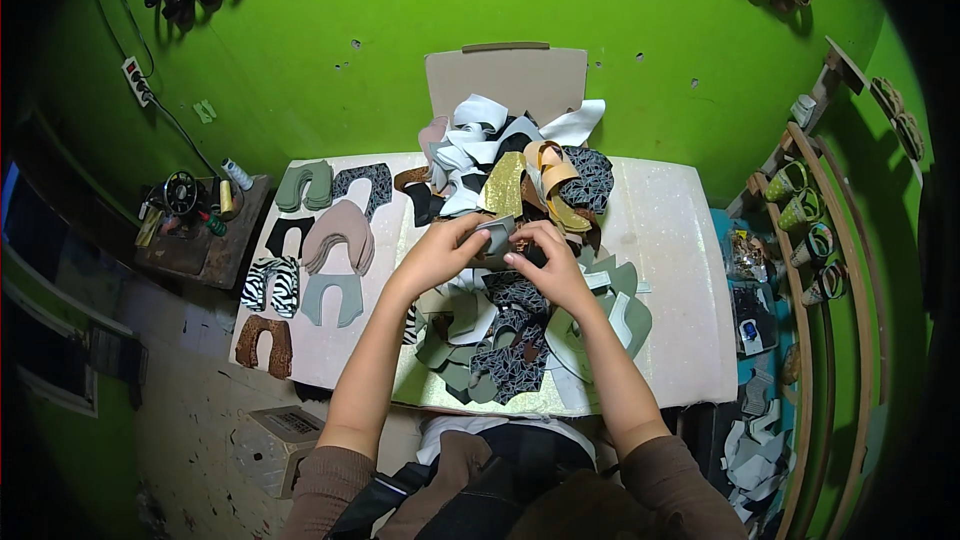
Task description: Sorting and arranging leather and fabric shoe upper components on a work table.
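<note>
Above the middle of the table, a small grey curved cut piece of sheet material is held between my two hands. My left hand pinches it from the left. The bent fingers and thumb of my right hand close at its right edge; part of that grip is hidden. Just beyond my hands rises a heap of mixed offcuts, with a gold glittery strip, white pieces and a peach strip. Nearer me lies another pile, with black patterned pieces and green-grey pieces.
On the table's left lie U-shaped pieces: pink stack, green stack, zebra, brown and grey. A sewing-thread stand is left; a wooden sandal rack stands right. A cardboard box sits on the floor.
</note>
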Motion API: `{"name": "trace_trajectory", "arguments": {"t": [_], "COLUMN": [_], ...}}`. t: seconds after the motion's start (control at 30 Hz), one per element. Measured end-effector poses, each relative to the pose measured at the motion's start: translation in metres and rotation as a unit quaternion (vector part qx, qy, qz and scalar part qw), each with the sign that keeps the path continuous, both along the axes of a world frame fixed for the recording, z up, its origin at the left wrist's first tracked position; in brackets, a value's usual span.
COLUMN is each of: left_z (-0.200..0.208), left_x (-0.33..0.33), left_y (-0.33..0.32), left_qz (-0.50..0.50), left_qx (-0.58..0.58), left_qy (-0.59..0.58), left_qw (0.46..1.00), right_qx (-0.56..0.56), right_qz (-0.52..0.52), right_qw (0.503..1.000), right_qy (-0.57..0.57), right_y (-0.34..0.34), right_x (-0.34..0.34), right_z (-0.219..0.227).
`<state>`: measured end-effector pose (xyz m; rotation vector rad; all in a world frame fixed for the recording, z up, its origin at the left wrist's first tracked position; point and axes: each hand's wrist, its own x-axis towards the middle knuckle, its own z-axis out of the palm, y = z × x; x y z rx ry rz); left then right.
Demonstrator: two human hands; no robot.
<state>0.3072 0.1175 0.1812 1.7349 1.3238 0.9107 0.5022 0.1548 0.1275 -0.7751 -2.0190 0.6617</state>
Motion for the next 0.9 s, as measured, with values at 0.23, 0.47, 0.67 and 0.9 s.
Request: {"name": "trace_trajectory", "arguments": {"t": [0.23,0.47,0.67,0.9], "left_z": [-0.013,-0.045,-0.063,-0.059], "left_x": [0.000,0.004,0.006,0.011], "left_y": [-0.004,-0.020,-0.027,-0.031], "left_qz": [-0.001,0.083,0.093,0.069], "left_qx": [-0.061,-0.278,-0.273,-0.253], "left_qy": [-0.119,-0.439,-0.466,-0.516], "left_qw": [0.991,0.850,0.836,0.816], "right_qx": [-0.103,-0.014,-0.227,-0.214], "right_qz": [0.002,0.042,0.081,0.066], "right_qw": [0.993,0.999,0.970,0.974], "right_qy": [0.065,-0.002,0.032,0.016], "right_y": [-0.006,-0.003,0.000,0.002], "right_x": [-0.008,0.002,0.006,-0.002], "right_z": [0.001,0.004,0.008,0.001]}}
